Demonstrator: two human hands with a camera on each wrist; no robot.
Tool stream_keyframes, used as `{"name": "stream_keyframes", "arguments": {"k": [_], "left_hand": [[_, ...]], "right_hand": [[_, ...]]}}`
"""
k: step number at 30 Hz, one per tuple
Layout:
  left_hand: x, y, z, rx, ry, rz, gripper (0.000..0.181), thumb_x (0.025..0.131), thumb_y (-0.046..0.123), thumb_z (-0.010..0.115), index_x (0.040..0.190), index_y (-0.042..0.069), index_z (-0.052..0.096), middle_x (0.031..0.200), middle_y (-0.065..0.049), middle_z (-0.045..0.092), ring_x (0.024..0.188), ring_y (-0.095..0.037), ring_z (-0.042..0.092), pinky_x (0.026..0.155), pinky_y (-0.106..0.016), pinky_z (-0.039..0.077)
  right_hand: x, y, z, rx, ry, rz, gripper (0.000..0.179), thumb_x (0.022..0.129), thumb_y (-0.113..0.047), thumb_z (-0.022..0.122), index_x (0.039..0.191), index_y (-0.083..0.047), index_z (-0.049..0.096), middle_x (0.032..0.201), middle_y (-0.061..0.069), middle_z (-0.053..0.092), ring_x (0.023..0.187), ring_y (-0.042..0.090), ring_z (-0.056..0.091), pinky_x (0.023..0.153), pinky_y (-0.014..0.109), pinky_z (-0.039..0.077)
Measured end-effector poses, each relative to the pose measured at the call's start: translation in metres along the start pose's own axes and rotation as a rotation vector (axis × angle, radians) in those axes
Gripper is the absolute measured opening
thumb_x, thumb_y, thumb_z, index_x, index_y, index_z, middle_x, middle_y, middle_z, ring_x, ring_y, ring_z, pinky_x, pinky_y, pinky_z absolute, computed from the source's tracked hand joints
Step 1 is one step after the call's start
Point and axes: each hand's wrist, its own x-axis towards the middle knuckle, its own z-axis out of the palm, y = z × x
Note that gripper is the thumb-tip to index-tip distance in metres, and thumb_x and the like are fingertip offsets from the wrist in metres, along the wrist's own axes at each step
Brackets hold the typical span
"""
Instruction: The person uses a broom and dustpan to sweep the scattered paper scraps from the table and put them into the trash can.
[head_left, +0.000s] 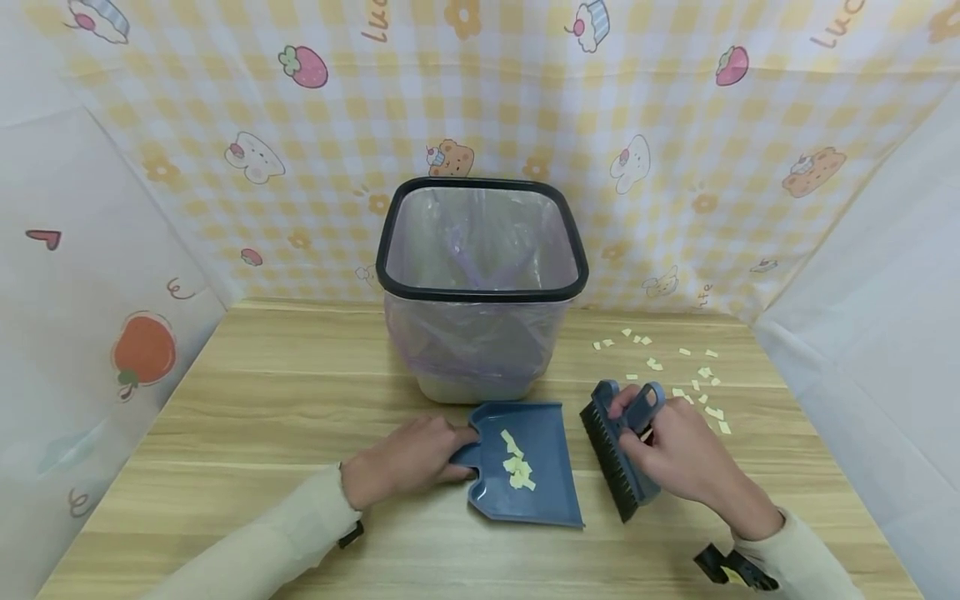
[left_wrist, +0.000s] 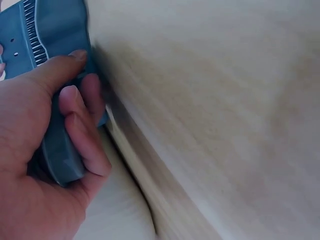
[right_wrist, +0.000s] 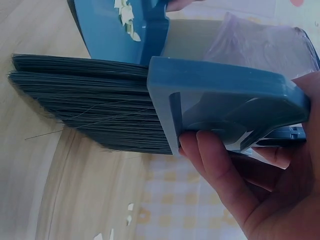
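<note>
My left hand (head_left: 412,457) grips the short handle of a blue dustpan (head_left: 542,450), which lies on the wooden table with its straight lip toward the right. Several pale yellow paper scraps (head_left: 517,468) are bunched in the middle of the pan. In the left wrist view, the fingers and thumb wrap the dustpan handle (left_wrist: 62,155). My right hand (head_left: 686,454) holds a blue hand brush (head_left: 637,475) by its handle, just right of the pan's lip. Dark bristles (right_wrist: 85,100) point toward the pan's side, as the right wrist view also shows.
A trash bin (head_left: 480,387) with a black rim and a translucent purple liner stands behind the dustpan. More paper scraps (head_left: 705,372) lie scattered on the wooden table (head_left: 285,375) at the back right. A patterned cloth (head_left: 337,150) hangs behind, with white sheets at both sides.
</note>
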Motion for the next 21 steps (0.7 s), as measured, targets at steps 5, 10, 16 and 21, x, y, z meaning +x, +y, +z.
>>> {"name": "stream_keyframes", "arguments": {"k": [5,10,16,21], "left_hand": [[0.000,-0.002,0.001,-0.008,-0.012,0.004,0.030,0.104,0.035,0.081,0.118,0.010,0.074,0.076,0.012,0.055,0.061,-0.001,0.043,0.054,-0.023,0.038],[-0.003,-0.002,-0.001,-0.019,0.000,0.029,0.029,0.104,0.035,0.080,0.117,0.010,0.073,0.078,0.011,0.055,0.062,-0.001,0.042,0.055,-0.022,0.039],[-0.010,0.001,-0.008,-0.026,0.030,0.080,0.027,0.105,0.037,0.078,0.110,0.011,0.072,0.077,0.013,0.050,0.062,0.001,0.039,0.055,-0.021,0.037],[-0.014,0.010,-0.018,-0.017,0.088,0.142,0.026,0.105,0.035,0.079,0.107,0.011,0.070,0.077,0.013,0.049,0.062,0.001,0.039,0.056,-0.017,0.035]], "right_hand": [[-0.001,0.001,0.000,-0.003,0.001,0.011,0.027,0.083,0.002,0.072,0.104,-0.017,0.072,0.087,-0.013,0.068,0.057,-0.004,0.045,0.053,0.026,0.042],[-0.001,0.000,-0.001,-0.015,-0.006,0.023,0.027,0.083,0.001,0.072,0.104,-0.017,0.072,0.082,-0.016,0.065,0.057,-0.004,0.045,0.053,0.026,0.042],[-0.002,0.000,-0.001,-0.006,-0.009,0.018,0.026,0.085,0.002,0.072,0.105,-0.016,0.072,0.080,-0.016,0.064,0.055,-0.004,0.043,0.052,0.025,0.041],[-0.002,0.000,-0.001,-0.012,-0.011,0.022,0.026,0.086,0.002,0.072,0.105,-0.016,0.072,0.083,-0.014,0.066,0.055,-0.004,0.042,0.052,0.026,0.040]]}}
